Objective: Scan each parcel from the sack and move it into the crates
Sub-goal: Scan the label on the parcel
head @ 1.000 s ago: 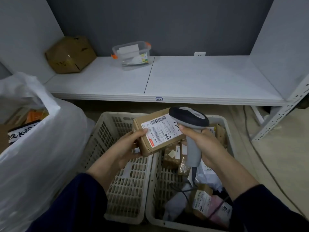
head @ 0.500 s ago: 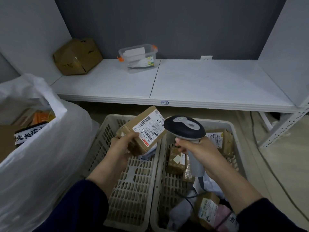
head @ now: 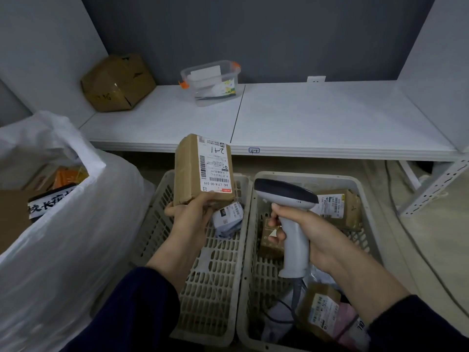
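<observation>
1. Parcel [head: 203, 168], a taped brown box, stands on end above the far end of the left crate [head: 162, 199]. Its label is turned toward the person, presumably to keep the barcode readable.
2. Left hand [head: 190, 214] grips the parcel's lower end, thumb on the labelled face and fingers curled round the left edge. The forearm reaches forward over the crate.
3. Right hand [head: 304, 232] wraps the handle of the scanner [head: 286, 196], forefinger curled at the front of the grip. The scanner's head is level and its nose points left, below the label.
4. Right crate [head: 317, 175] holds several labelled parcels. The left crate shows one small grey packet [head: 228, 217], just under the held box.
5. Sack [head: 63, 250] stands open at the left, probably kept close for the next pick.
</observation>
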